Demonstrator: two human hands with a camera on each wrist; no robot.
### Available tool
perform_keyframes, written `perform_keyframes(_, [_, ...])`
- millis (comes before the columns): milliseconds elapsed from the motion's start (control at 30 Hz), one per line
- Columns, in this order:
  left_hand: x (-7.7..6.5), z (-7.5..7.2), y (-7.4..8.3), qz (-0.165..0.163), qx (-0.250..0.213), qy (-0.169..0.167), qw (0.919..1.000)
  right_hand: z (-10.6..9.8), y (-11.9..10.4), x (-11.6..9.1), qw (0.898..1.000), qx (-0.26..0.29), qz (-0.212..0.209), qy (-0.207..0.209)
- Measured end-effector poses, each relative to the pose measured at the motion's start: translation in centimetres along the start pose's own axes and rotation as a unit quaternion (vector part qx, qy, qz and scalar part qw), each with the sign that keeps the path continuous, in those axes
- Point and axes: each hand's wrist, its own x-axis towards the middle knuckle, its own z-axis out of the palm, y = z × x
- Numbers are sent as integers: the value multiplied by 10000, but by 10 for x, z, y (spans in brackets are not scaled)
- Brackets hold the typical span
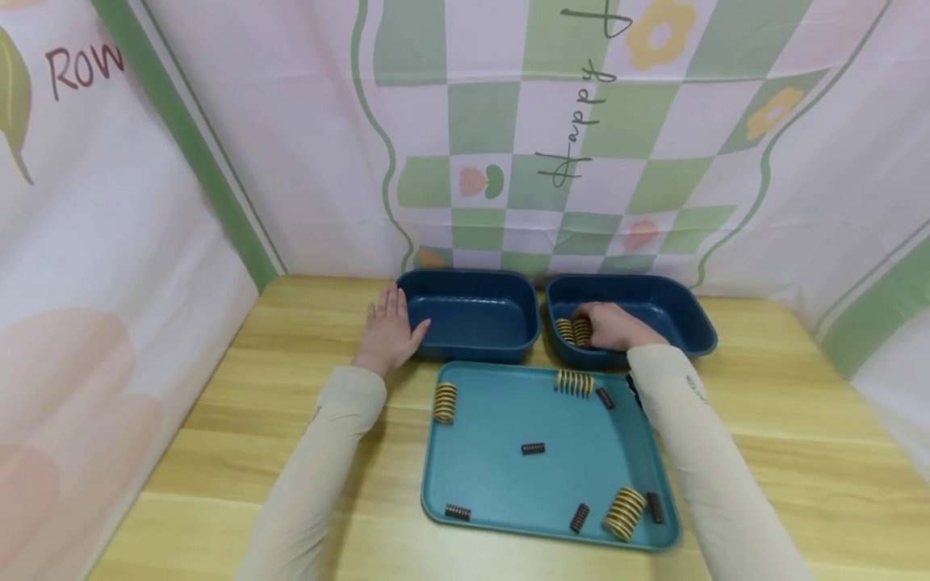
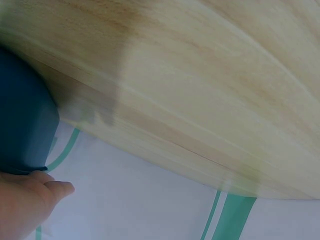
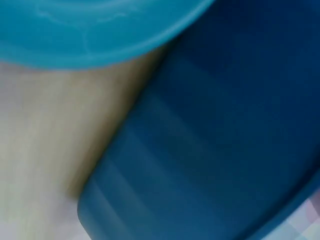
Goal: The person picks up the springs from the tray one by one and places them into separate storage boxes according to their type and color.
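Note:
My left hand (image 1: 391,331) lies with straight fingers along the left rim of the left blue bin (image 1: 465,353); the left wrist view shows that hand (image 2: 27,207) at the bin's edge. Inside the right blue bin (image 1: 672,311), my right hand (image 1: 610,325) pinches a yellow coil spring (image 1: 582,332). Beside it in the bin's left corner sits another yellow spring (image 1: 564,331). The right wrist view holds the bin's outer wall (image 3: 200,150) close up, with the right hand out of sight there.
In front of the bins lies a teal tray (image 1: 494,468). On it are three yellow springs, at the left (image 1: 445,403), top (image 1: 574,383) and lower right (image 1: 624,513), and several small dark springs, one near the middle (image 1: 533,448). A patterned curtain (image 1: 320,186) hangs behind the wooden table (image 1: 218,452).

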Motion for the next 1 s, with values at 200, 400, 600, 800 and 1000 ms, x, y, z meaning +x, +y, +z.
perform_keyframes(200, [1, 0, 2, -2, -13, -67, 10000, -9, -2, -11, 9997, 149, 158, 81])
perform_keyframes(400, [1, 1, 0, 31, -24, -23, 10000, -21, -6, -27, 9973, 452, 293, 501])
perform_keyframes(600, [2, 1, -3, 49, -47, 56, 10000, -34, -34, -50, 9932, 721, 331, 851])
perform_keyframes(800, [2, 3, -3, 59, -137, 83, 9999, -29, -75, -86, 9834, 1232, -190, 1319])
perform_keyframes(1000, [2, 2, -2, 62, -140, 73, 9999, -10, -115, -130, 9779, 1467, -550, 1381])
